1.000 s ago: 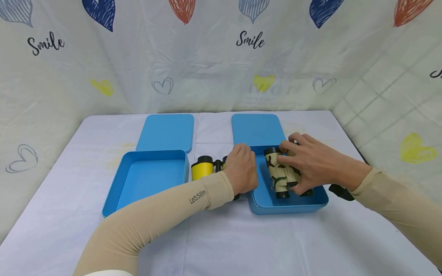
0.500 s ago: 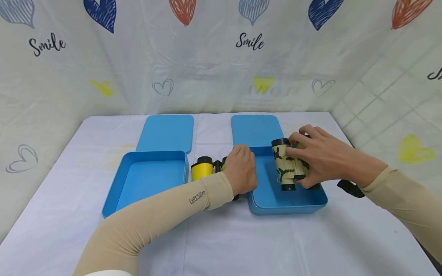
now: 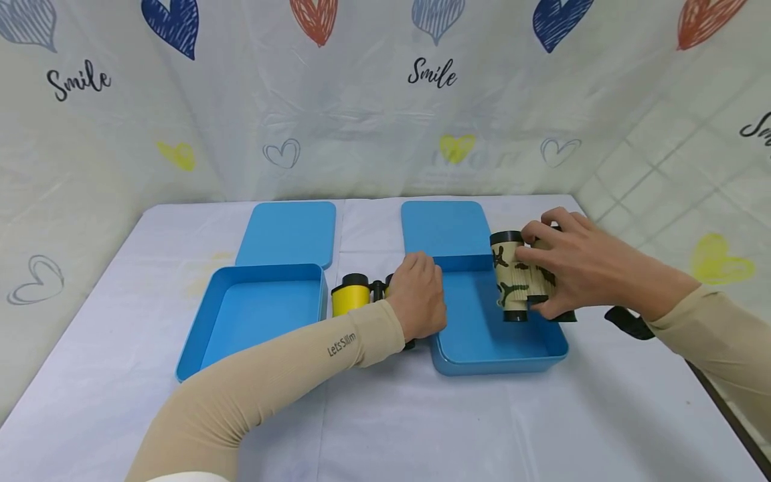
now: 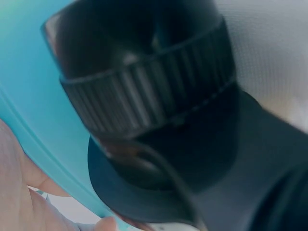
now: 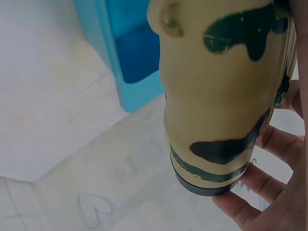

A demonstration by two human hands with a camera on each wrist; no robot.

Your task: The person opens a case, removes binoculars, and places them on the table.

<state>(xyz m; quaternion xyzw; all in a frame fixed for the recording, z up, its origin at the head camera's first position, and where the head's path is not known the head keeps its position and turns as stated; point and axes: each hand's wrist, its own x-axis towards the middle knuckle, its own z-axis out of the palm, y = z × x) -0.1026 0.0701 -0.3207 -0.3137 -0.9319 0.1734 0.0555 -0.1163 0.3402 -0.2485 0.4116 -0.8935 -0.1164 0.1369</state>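
My right hand [image 3: 578, 261] grips a pair of camouflage binoculars [image 3: 510, 278] from the right side, above the right-hand blue box [image 3: 500, 367]. In the right wrist view, the fingers curl round the far side of the tan and green binoculars [image 5: 216, 96]. My left hand [image 3: 417, 298] holds the left wall of that same box; in the left wrist view its fingers lie against the blue wall [image 4: 43, 130]. Beside it stands a pair of yellow and black binoculars [image 3: 351, 296], partly covered by my left hand and forearm. Its black ribbed eyepiece [image 4: 154, 86] fills much of the left wrist view.
To the left stands a second open blue box [image 3: 271, 314], with nothing in it that shows. Two flat blue lids [image 3: 289, 231] lie behind the boxes on the white tablecloth [image 3: 421, 428]. A printed curtain [image 3: 361, 100] hangs along the back.
My right hand has lifted the camouflage binoculars up out of the right box and moved them to the right. The left hand has kept its place on the box.
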